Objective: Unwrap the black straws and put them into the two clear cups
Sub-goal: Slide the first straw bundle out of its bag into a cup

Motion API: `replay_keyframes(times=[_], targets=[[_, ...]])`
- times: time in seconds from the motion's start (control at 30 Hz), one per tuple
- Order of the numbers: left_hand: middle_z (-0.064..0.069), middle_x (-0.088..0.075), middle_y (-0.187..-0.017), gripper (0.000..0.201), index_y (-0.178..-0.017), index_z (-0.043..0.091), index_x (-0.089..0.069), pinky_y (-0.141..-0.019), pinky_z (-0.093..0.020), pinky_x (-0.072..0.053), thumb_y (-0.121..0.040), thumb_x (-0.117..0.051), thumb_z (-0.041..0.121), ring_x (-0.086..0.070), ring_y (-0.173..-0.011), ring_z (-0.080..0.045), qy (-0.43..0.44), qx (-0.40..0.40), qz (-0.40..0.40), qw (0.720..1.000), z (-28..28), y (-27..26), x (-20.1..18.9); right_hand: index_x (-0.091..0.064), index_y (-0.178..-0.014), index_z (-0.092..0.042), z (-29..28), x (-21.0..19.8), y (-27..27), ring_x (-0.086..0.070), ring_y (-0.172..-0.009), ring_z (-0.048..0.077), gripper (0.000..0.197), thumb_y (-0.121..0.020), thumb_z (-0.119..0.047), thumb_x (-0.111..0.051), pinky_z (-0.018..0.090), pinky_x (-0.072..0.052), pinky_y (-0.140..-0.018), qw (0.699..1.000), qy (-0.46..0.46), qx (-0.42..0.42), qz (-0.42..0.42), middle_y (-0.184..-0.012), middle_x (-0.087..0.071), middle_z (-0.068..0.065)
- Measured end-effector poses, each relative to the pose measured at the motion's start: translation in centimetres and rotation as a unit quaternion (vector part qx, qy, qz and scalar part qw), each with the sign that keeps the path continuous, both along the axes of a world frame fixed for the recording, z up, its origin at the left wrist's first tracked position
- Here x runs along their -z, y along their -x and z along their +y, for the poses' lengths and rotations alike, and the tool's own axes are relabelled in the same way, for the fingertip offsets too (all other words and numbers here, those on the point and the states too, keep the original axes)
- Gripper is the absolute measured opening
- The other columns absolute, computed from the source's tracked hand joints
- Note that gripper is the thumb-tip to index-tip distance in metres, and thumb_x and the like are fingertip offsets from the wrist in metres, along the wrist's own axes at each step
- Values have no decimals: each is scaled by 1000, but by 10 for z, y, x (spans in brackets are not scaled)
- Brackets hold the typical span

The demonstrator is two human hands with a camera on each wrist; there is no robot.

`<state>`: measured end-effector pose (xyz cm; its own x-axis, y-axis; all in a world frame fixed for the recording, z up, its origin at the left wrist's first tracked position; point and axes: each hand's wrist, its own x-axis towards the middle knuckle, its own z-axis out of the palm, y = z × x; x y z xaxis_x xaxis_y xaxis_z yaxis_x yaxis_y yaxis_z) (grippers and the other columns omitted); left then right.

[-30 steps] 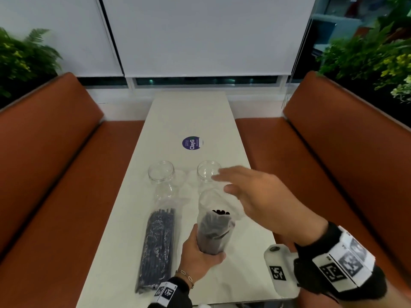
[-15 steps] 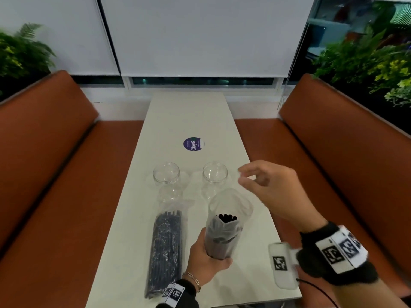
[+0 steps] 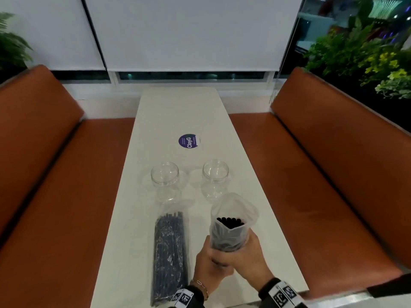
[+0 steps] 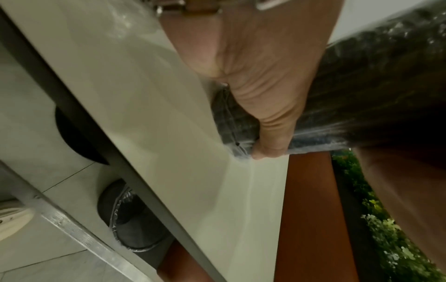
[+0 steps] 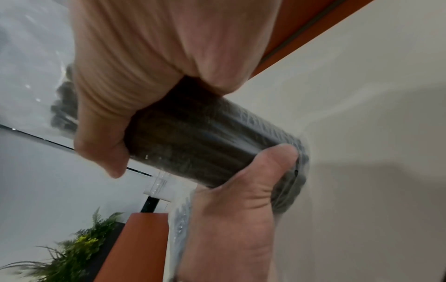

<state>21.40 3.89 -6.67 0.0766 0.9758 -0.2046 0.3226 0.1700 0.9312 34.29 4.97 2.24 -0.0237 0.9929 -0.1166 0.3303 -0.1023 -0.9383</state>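
Booth seating under a blind-covered window

A long white table (image 3: 182, 112) runs toward twelve o'clock, with a round purple sticker (image 3: 188, 141) near its middle. Brown padded benches flank it, one at nine o'clock (image 3: 44, 152) and one at three o'clock (image 3: 333, 156). White roller blinds (image 3: 189, 32) cover the window at twelve o'clock, leaving a dark strip of glass beneath. Green plants stand at ten o'clock (image 3: 11, 47) and two o'clock (image 3: 367, 54). The floor below is pale tile (image 4: 48, 257).
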Motion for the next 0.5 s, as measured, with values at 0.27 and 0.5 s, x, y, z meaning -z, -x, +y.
replay_keyframes(times=[0.27, 0.5], targets=[[17, -55, -146, 137, -154, 37, -28, -108, -30, -55, -45, -108, 23, -57, -133, -1, -14, 87, -95, 992, 11, 38, -86, -71, -117, -13, -3, -1, -9, -81, -92, 14, 66, -59, -1, -101, 27, -66, -77, 997, -14, -8, 74, -101, -83, 2], [10, -77, -115, 90, -125, 30, -65, -97, -37, -62, -46, -108, 34, -73, -111, -6, -82, 18, -69, 994, 15, 12, -102, -75, -116, -14, -8, 26, -6, -79, -100, 14, 45, -75, -22, -92, 30, -67, -80, 998, -17, -26, 58, -105, -82, 2]])
